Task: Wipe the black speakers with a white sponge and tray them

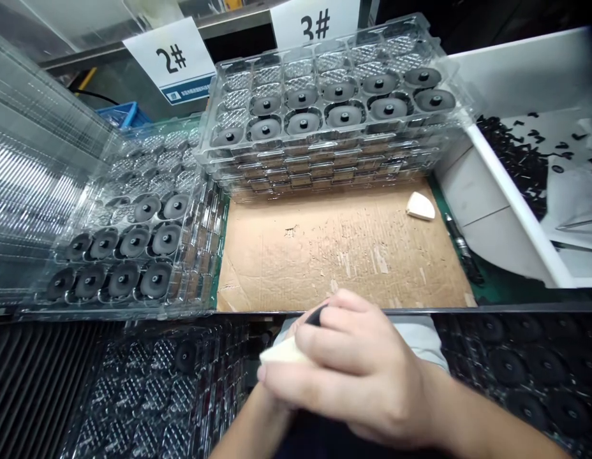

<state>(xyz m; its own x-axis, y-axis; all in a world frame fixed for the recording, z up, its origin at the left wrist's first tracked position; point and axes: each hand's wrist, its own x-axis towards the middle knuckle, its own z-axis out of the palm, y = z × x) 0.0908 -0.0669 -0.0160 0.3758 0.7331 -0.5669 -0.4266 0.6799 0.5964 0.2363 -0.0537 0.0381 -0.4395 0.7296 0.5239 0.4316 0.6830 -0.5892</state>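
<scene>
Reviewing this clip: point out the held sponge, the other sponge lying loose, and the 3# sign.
Held sponge (282,352): head view, on its exposed tip.
Loose sponge (420,207): head view, on its top face.
3# sign (315,25): head view, on the printed number.

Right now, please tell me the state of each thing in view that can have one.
Right hand: closed around a white foam wedge.
Left hand: mostly hidden behind the right hand.
Stacked clear tray: front pockets hold black discs, back pockets empty.
Left clear tray: front pockets filled, back pockets mostly empty.
Cardboard sheet: scuffed and torn.
White bin: holds loose black pieces.
</scene>
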